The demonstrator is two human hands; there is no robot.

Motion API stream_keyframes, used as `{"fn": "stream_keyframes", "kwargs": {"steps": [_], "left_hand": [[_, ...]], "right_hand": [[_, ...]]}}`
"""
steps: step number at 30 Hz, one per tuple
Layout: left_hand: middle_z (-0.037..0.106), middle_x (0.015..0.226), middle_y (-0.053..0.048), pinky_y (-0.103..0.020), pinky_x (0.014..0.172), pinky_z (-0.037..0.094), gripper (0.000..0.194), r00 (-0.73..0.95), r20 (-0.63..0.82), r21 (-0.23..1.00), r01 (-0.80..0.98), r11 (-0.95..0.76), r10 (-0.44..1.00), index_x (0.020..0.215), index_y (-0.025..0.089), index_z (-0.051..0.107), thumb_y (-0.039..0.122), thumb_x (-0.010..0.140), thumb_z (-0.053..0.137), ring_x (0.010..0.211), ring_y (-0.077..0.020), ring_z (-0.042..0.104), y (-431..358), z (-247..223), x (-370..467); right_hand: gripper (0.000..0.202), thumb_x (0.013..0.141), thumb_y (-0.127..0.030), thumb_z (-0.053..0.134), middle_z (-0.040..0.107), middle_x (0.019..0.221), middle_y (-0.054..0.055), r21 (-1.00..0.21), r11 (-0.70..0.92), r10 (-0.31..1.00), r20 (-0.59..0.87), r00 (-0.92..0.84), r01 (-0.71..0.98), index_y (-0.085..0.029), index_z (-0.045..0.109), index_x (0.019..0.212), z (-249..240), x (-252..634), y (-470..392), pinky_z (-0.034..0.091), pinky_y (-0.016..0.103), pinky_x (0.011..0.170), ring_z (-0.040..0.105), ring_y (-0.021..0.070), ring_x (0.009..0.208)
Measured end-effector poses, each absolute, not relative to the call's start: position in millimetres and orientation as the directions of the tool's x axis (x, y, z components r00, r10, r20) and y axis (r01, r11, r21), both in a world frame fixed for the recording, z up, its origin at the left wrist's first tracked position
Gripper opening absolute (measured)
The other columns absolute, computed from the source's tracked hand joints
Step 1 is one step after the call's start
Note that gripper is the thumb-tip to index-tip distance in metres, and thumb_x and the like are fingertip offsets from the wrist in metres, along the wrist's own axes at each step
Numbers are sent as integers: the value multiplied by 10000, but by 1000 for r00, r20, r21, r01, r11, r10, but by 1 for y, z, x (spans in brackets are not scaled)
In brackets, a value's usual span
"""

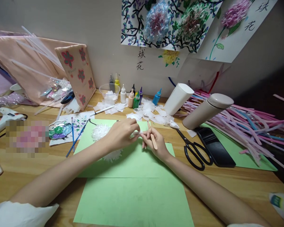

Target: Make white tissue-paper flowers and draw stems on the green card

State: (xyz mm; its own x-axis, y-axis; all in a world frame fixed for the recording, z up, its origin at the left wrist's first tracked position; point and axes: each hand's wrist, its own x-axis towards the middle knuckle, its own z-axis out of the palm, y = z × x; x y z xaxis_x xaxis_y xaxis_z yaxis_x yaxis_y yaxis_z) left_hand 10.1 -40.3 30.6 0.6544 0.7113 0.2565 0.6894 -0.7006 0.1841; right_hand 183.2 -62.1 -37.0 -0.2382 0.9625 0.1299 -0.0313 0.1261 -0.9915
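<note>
My left hand (121,134) is closed, with thumb and fingertips pinching a small white piece (135,133) over the green paper (134,201). Against it, the fingertips of my right hand (156,142) meet at the same piece, and a flat wooden stick (153,141) is held between the right fingers. A fluffy white paper flower (100,131) lies on the green paper, partly hidden beneath my left hand and forearm.
Black scissors (193,151) and a phone (215,147) lie right of my right hand. Paint bottles (136,100), white paper scraps (156,118) and two cylinders stand behind. Brushes (77,140), a paint palette (60,130) and a glue gun (8,118) are at left.
</note>
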Motion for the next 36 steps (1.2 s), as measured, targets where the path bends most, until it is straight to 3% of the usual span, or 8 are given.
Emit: {"fn": "stream_keyframes", "kwargs": {"steps": [6, 11, 22, 26, 28, 33, 36], "left_hand": [[611, 728, -11, -240, 510, 292, 177, 646, 272, 121, 712, -691, 713, 738, 171, 601, 282, 807, 482, 633, -128, 534, -43, 25, 12], [625, 685, -21, -244, 510, 305, 181, 644, 327, 53, 718, -694, 692, 712, 160, 623, 249, 783, 482, 610, -137, 550, -45, 18, 15], [690, 749, 22, -221, 565, 355, 183, 499, 272, 399, 720, -568, 823, 735, 215, 686, 258, 780, 514, 657, -119, 599, -41, 17, 13], [694, 779, 24, -217, 580, 371, 216, 470, 231, 450, 724, -522, 852, 765, 226, 681, 298, 820, 485, 665, -115, 600, -42, 16, 14], [691, 822, 10, -216, 578, 375, 219, 478, 261, 402, 736, -545, 839, 819, 222, 675, 298, 838, 470, 710, -125, 608, -41, 14, 14], [670, 830, -31, -233, 562, 372, 239, 604, 376, 118, 721, -683, 703, 880, 179, 652, 247, 871, 422, 716, -142, 598, -41, 11, 14], [660, 782, -32, -237, 550, 373, 244, 669, 379, 53, 674, -737, 639, 860, 174, 654, 244, 872, 420, 688, -140, 591, -41, 9, 15]], "right_hand": [[265, 835, -365, 521, 545, 597, -56, -994, 86, 942, 101, -319, -61, -220, 332, 721, -36, 183, -65, 436, 228, 425, 562, 109, 441], [269, 832, -349, 526, 535, 557, -66, -994, 86, 934, 105, -341, -71, -223, 316, 722, -36, 183, -65, 438, 231, 428, 579, 122, 448], [307, 810, -332, 551, 524, 510, -75, -994, 103, 952, 110, -284, -40, -227, 291, 685, -35, 182, -67, 422, 218, 410, 565, 118, 425], [306, 809, -320, 556, 530, 518, -71, -993, 109, 961, 114, -251, -33, -222, 296, 679, -37, 183, -64, 402, 206, 405, 560, 112, 419], [307, 809, -323, 557, 522, 497, -76, -993, 112, 967, 116, -228, -30, -222, 298, 680, -37, 183, -63, 401, 204, 406, 557, 113, 416], [321, 815, -353, 554, 525, 488, -81, -992, 121, 975, 123, -183, -24, -222, 290, 688, -36, 182, -61, 405, 198, 395, 545, 105, 394], [326, 815, -378, 549, 505, 476, -89, -993, 119, 971, 121, -205, -23, -224, 289, 694, -35, 181, -61, 413, 200, 388, 556, 111, 394]]}}
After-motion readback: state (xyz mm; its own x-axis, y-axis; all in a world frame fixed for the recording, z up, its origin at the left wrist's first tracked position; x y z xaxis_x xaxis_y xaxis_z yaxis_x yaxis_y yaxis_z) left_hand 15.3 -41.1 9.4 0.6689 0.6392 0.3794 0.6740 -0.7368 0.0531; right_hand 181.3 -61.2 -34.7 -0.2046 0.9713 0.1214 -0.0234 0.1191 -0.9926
